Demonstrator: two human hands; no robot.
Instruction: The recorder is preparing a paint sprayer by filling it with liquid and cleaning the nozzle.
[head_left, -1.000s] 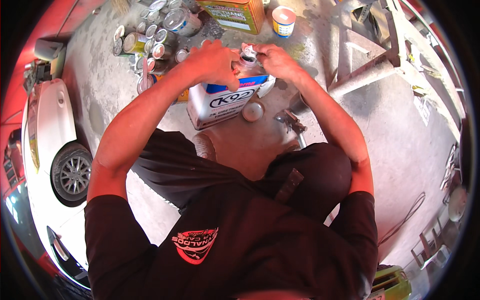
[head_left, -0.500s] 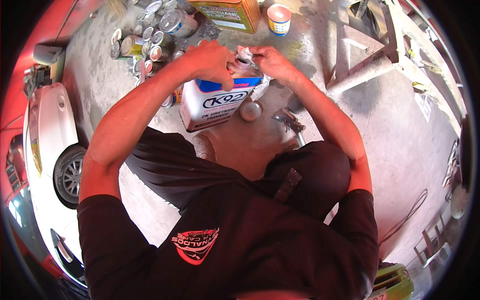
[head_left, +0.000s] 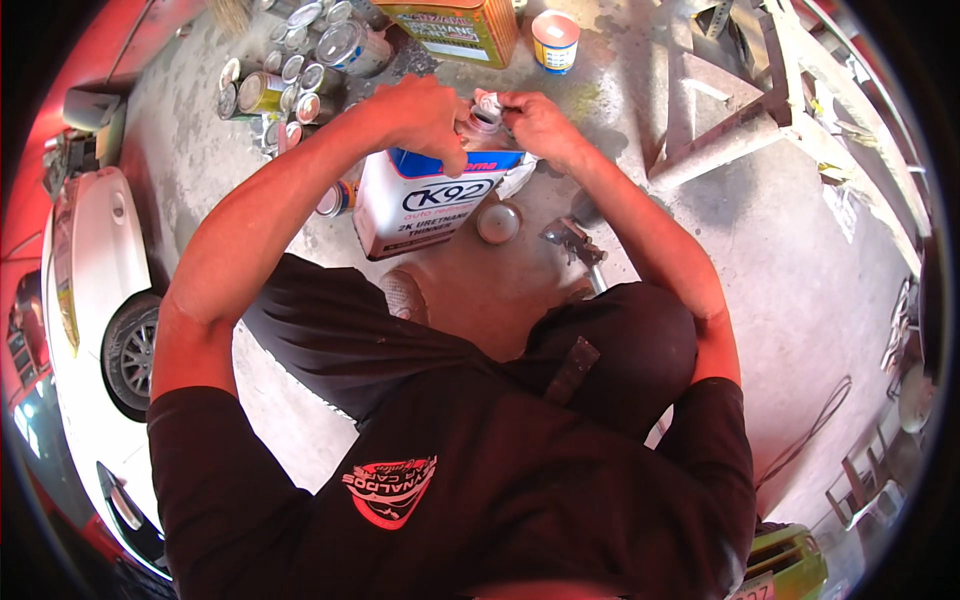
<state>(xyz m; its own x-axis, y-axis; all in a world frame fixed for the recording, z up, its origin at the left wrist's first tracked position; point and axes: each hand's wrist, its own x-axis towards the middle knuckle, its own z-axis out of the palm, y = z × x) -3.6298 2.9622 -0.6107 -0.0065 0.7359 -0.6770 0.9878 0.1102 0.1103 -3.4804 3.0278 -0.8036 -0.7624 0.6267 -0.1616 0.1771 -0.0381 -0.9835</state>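
Note:
A rectangular white-and-blue metal can (head_left: 405, 210) stands tilted on the floor in front of my feet. My left hand (head_left: 425, 118) is curled over its top, with fingers bent around the edge near the neck. The can's round spout (head_left: 484, 122) shows between my hands, its mouth uncovered. My right hand (head_left: 540, 126) pinches a small crumpled white piece (head_left: 489, 103) at the rim of that spout; whether it is cloth, paper or a seal I cannot tell. A round lid or shallow cup (head_left: 499, 222) sits on the floor beside the can.
Several used paint cans (head_left: 290, 85) cluster at the far left. Behind stand a square yellow-brown tin (head_left: 455, 30) and a small tub (head_left: 556, 42). A spray gun (head_left: 575, 240) lies by my right knee. A wooden stand (head_left: 720, 145) is at right, a white car (head_left: 105, 270) at left.

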